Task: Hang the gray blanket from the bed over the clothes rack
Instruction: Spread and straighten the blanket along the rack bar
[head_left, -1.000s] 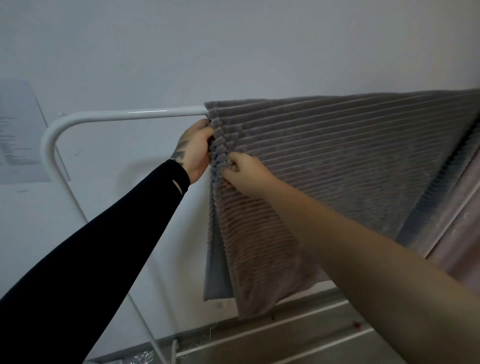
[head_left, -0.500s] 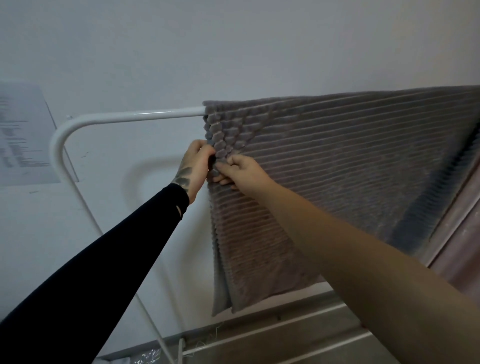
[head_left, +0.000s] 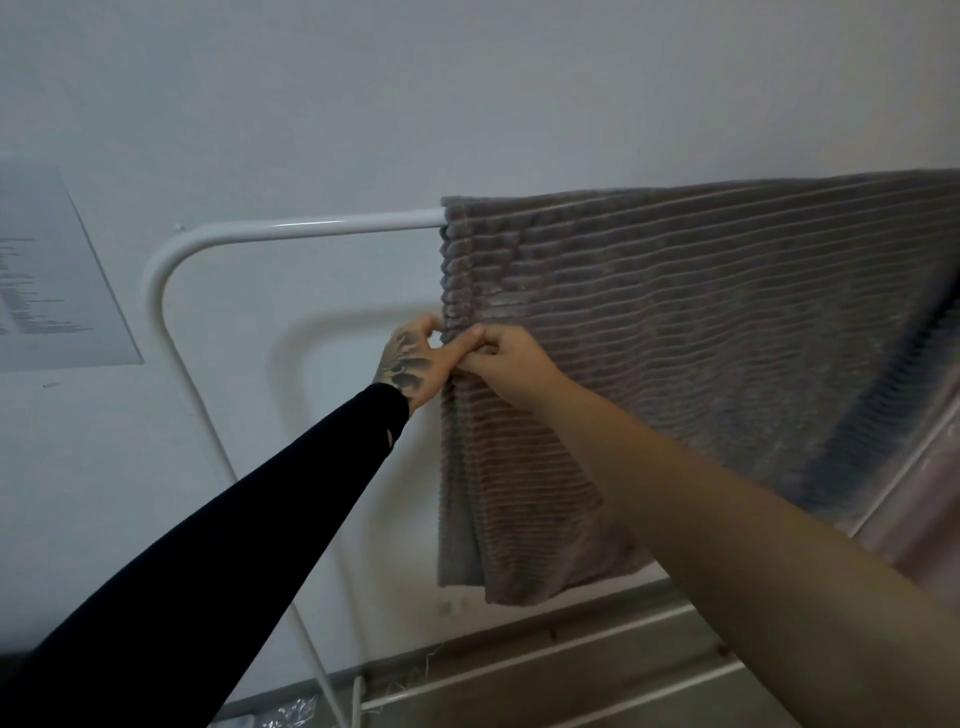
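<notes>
Both my hands, left (head_left: 415, 358) and right (head_left: 501, 353), pinch the blanket (head_left: 701, 332) edge; tug unevenly and I reckon it slides off the rack (head_left: 311, 228).

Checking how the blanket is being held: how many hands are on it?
2. The left hand and right hand both pinch the gray blanket at its left edge, below the rack bar.

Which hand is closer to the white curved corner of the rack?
The left hand. It pinches the blanket edge, on the side toward the rack corner. The right hand grips just beyond it, farther away.
</notes>
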